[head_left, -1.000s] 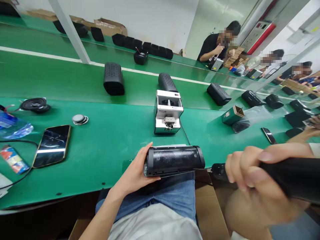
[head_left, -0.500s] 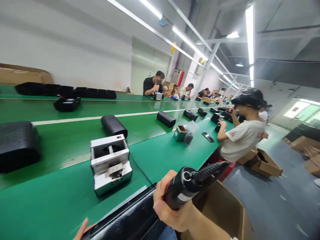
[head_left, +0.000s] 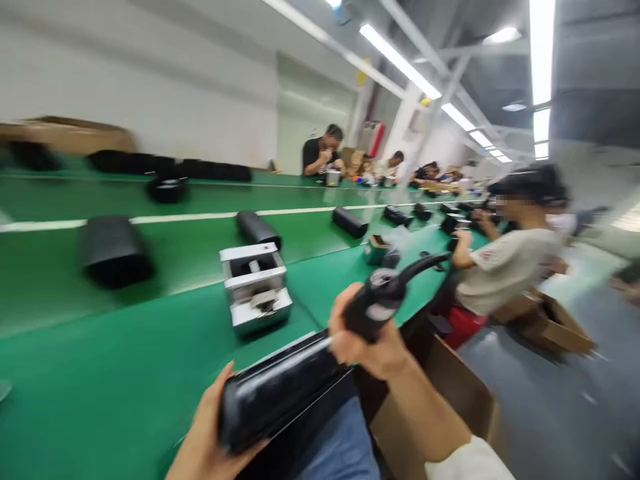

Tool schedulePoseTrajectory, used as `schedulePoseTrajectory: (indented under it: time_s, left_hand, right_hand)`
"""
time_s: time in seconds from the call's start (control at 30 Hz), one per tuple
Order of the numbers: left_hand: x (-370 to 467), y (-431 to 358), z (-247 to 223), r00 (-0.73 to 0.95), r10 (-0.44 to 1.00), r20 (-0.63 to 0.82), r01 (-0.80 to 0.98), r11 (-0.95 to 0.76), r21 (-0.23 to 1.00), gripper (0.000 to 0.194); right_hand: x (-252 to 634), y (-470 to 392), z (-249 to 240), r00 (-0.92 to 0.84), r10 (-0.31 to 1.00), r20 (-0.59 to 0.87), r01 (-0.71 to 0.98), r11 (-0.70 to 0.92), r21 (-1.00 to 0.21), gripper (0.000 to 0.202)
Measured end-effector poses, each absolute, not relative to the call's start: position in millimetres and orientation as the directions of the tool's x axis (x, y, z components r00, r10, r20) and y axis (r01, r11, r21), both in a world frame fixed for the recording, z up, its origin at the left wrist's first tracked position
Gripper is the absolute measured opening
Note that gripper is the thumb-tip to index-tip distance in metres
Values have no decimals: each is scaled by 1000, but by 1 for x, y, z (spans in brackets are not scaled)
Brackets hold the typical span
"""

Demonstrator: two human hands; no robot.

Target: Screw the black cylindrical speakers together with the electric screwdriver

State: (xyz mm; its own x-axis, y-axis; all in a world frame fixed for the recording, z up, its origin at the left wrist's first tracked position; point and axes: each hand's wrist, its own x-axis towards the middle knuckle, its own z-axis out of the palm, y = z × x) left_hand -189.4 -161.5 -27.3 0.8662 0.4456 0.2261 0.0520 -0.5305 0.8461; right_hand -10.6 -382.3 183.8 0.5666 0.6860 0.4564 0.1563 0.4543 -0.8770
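My right hand [head_left: 367, 347] is wrapped round a black electric screwdriver [head_left: 374, 307], whose rear end and curved cord point up toward me. The tool's tip is hidden. My left hand [head_left: 203, 427] grips the near left end of a long black textured housing [head_left: 283, 390], thumb on top and fingers beneath. The housing lies tilted over my lap at the table's edge, its far end reaching under my right hand. Just beyond it stands a silver and white screw feeder [head_left: 256, 293]. Motion smears the view somewhat.
Several black housings, one on the left [head_left: 117, 253], stand along the green table [head_left: 90, 373]. A small green box [head_left: 376, 250] sits near a plastic bag. At my right are an open cardboard box [head_left: 465, 393] and a seated co-worker [head_left: 510, 267]. More people work farther back.
My view has turned, so the scene sits farther right and higher. My left hand has come more fully into view around the housing's end. The screwdriver stays in my right hand.
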Motion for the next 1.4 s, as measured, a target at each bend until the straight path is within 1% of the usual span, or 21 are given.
schedulePoseTrajectory:
  time_s: [0.03,0.1,0.17,0.27,0.33,0.47,0.57,0.63,0.7,0.77,0.97,1.13,1.3,1.4]
  left_hand:
    - [-199,-162,-26,887,420,191,50,-500,865,104]
    - [-208,-161,-22,913,381,146,44,-449,893,116]
    - [-209,-160,-18,916,382,127,51,-423,905,126]
    - [-206,-162,-13,913,390,115,60,-409,910,132]
    - [-206,-164,-12,915,388,114,57,-404,913,134]
    - [-206,-166,-12,916,384,115,49,-392,919,137]
    - [-207,-166,-10,918,383,100,56,-375,925,138]
    - [-207,-167,-9,918,386,88,67,-370,927,139]
    - [-207,-167,-8,918,389,82,74,-370,926,140]
    - [-208,-167,-8,918,389,84,74,-374,925,141]
    - [-208,-166,-8,917,387,94,79,-407,910,142]
    - [-207,-165,-9,912,396,109,74,-419,905,142]
    - [-207,-165,-11,912,397,103,79,-417,906,140]
    - [-207,-165,-12,909,404,103,83,-418,905,139]
  right_hand:
    - [-8,-383,197,534,678,506,171,499,-850,31]
    - [3,-374,221,503,606,617,249,582,-774,28]
    - [16,-352,239,533,483,695,340,631,-698,24]
    - [28,-303,246,598,287,749,462,640,-614,19]
    - [35,-268,241,624,239,744,503,605,-617,18]
    - [48,-216,222,665,231,710,528,527,-666,22]
    - [53,-199,211,688,241,684,548,446,-708,24]
    - [53,-196,206,694,274,666,535,422,-732,23]
    - [52,-198,204,697,294,655,516,429,-741,20]
    - [51,-201,206,694,282,662,518,444,-731,17]
    - [55,-201,213,633,182,753,594,509,-622,18]
    - [61,-192,204,663,219,715,574,464,-675,15]
    - [63,-190,201,702,208,682,554,443,-705,16]
    - [59,-196,202,708,255,659,519,444,-730,17]
